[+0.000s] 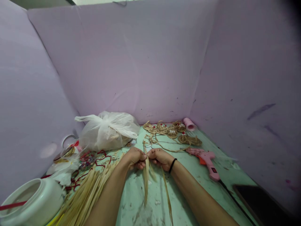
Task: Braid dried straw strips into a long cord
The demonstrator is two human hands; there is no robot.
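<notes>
My left hand (134, 158) and my right hand (160, 157) meet at the middle of the green table (188, 175), both closed in a pinch on a few pale dried leaf strips (146, 180). The strips hang from my fingers toward me, and one thin strip (167, 196) trails off to the right. A black band circles my right wrist. A big heap of the same straw-coloured strips (87, 197) lies just left of my left forearm.
A tied white plastic bag (108, 130) sits behind my hands. Woven jute rounds with red and white beads (172, 131) and a pink spool (189, 124) lie at the back. A pink glue gun (207, 160) lies right. White jar (35, 201), beads and red cord on the left. Purple walls surround.
</notes>
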